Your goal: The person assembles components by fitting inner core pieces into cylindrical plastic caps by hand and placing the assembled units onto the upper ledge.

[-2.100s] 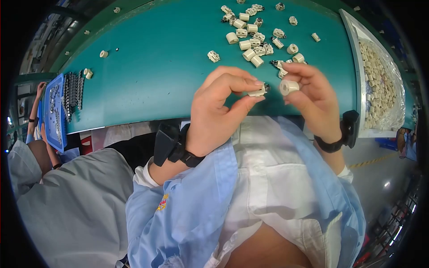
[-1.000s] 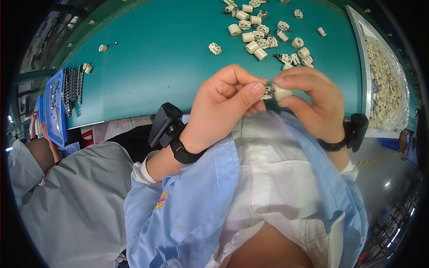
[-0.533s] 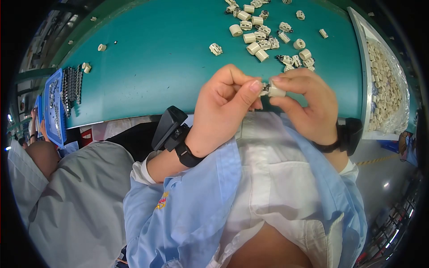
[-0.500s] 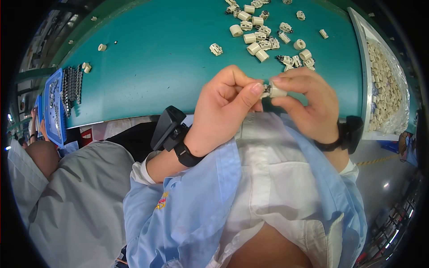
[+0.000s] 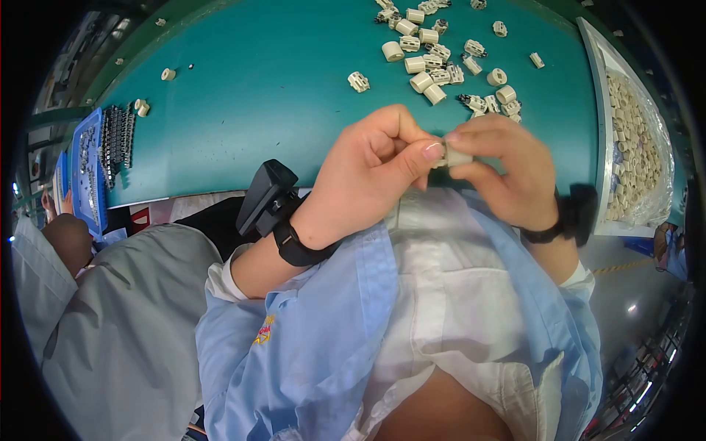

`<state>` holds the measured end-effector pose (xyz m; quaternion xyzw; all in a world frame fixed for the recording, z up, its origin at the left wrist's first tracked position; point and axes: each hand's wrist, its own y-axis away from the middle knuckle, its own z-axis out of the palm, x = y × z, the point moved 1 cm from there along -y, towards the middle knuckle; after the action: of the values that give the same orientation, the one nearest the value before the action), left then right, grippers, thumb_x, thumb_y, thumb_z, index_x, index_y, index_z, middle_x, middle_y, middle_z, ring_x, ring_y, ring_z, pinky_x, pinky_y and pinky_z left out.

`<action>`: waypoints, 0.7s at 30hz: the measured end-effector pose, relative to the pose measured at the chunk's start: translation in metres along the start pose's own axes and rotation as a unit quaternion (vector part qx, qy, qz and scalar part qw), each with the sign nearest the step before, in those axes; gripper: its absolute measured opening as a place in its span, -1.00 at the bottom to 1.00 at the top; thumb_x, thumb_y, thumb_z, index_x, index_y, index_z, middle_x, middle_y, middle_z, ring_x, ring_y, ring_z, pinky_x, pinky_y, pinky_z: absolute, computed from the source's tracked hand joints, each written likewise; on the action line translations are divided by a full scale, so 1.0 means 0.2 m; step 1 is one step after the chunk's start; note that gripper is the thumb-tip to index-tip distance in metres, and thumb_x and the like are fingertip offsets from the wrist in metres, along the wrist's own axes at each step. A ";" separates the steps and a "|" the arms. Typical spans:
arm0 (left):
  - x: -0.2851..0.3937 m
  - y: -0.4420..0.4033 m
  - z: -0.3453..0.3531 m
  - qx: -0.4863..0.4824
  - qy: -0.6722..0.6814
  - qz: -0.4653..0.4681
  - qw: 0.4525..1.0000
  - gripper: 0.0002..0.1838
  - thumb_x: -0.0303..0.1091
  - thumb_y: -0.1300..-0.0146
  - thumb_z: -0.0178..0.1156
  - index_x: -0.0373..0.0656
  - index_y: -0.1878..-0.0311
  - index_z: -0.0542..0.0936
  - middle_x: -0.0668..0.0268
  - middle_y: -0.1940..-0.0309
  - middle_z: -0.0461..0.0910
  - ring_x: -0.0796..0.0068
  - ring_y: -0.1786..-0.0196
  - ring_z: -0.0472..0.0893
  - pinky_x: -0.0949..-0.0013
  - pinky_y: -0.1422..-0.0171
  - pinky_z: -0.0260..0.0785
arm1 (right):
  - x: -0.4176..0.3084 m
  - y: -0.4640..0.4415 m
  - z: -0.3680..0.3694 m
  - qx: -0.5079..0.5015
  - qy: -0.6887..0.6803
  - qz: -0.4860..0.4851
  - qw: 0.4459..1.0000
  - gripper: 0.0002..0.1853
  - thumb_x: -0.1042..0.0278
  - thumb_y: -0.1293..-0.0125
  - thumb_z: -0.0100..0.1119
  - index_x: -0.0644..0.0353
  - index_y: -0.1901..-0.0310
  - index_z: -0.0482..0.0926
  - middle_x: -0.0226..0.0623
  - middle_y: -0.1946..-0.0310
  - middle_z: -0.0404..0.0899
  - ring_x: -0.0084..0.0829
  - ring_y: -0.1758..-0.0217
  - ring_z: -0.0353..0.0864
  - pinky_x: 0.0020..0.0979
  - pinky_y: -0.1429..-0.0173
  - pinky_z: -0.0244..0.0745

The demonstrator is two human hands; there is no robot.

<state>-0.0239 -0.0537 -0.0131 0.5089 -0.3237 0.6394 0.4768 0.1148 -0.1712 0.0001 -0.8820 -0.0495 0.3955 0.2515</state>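
My left hand (image 5: pixel 382 165) pinches a small cream insert (image 5: pixel 440 163) between thumb and index finger; the fingertips hide most of it. Facing it, my right hand (image 5: pixel 507 162) grips a cream cylindrical cap (image 5: pixel 459 156) between thumb and fingers. Cap and insert meet end to end, and how deep the insert sits in the cap is hidden. Both hands are above the front edge of the green table (image 5: pixel 243 110). Behind them lies a loose group of cream caps (image 5: pixel 393 51) and slotted inserts (image 5: pixel 358 81), some with dark ends.
At the right stands a white tray (image 5: pixel 599 110) with a plastic bag of many cream caps (image 5: pixel 629 147). On the left are a blue tray (image 5: pixel 101 173) of small parts and rows of dark parts (image 5: pixel 118 143). A person in grey (image 5: pixel 140 316) sits at the left.
The cap and insert, apart at first, have come together between my hands. My left fingertips are now closer to the cap and cover more of the insert.
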 end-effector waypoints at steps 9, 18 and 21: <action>-0.01 -0.10 -0.04 -0.037 0.071 0.000 0.997 -0.80 -0.23 -0.30 0.00 -0.17 0.30 0.33 0.37 0.54 0.47 0.70 0.48 0.42 0.62 0.39 0.27 | 0.07 -0.03 0.00 0.018 -0.111 0.095 0.989 -0.70 0.49 0.05 0.31 0.23 0.20 0.56 -0.30 0.37 0.54 -0.51 0.38 0.50 -0.55 0.33 0.41; 0.07 -0.32 -0.11 -0.071 0.048 -0.006 0.996 -0.76 -0.15 -0.31 -0.02 -0.12 0.25 0.30 0.42 0.47 0.45 0.70 0.45 0.41 0.62 0.35 0.27 | 0.12 -0.27 -0.11 -0.001 0.027 0.043 0.999 -0.78 0.47 0.12 0.27 0.22 0.35 0.53 -0.38 0.48 0.49 -0.56 0.51 0.39 -0.57 0.43 0.31; 0.14 -0.44 -0.15 -0.048 0.007 0.014 0.999 -0.74 -0.14 -0.31 -0.03 -0.15 0.23 0.35 0.41 0.45 0.45 0.70 0.42 0.41 0.62 0.33 0.28 | 0.21 -0.41 -0.17 0.010 0.056 0.032 0.998 -0.79 0.41 0.12 0.23 0.22 0.37 0.52 -0.40 0.51 0.47 -0.58 0.53 0.35 -0.58 0.46 0.27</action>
<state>0.0474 0.0113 -0.0005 0.4764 -0.3572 0.6337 0.4939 0.1774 -0.1021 0.0309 -0.9013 -0.0033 0.3539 0.2497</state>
